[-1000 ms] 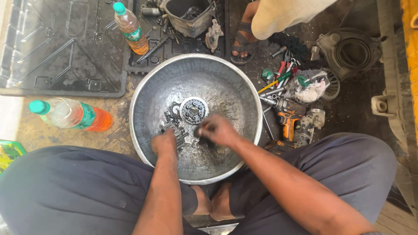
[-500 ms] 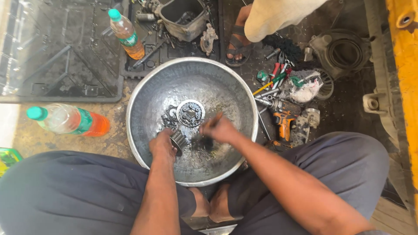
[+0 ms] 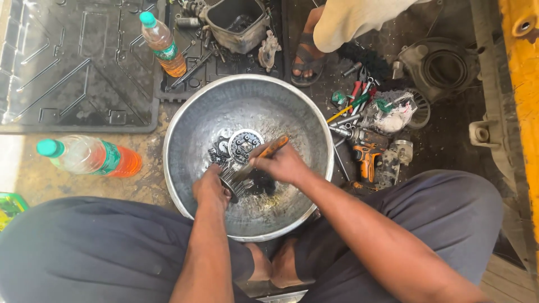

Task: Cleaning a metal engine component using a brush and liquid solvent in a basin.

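Note:
I am squatting over a large dented metal basin (image 3: 196,118) on the ground. My left hand (image 3: 210,188) grips a ribbed, toothed metal part (image 3: 231,180) low inside the basin. My right hand (image 3: 283,163) holds a brush with an orange-brown handle (image 3: 274,147), its dark bristles down against that part. A round metal plate with a ring of bolts (image 3: 245,145) and some gear pieces (image 3: 216,152) lie on the basin's floor just beyond my hands. Dark liquid pools at the bottom.
Two plastic bottles of orange liquid: one lying at the left (image 3: 90,157), one on the black tray (image 3: 163,45). Another person's sandalled foot (image 3: 307,56) stands beyond the basin. Screwdrivers, sockets and an orange power tool (image 3: 368,160) lie at the right, an engine casing (image 3: 236,22) behind.
My right hand has shifted with the brush, whose handle now points up to the right. My left hand has stayed on the toothed part. The view has drifted slightly.

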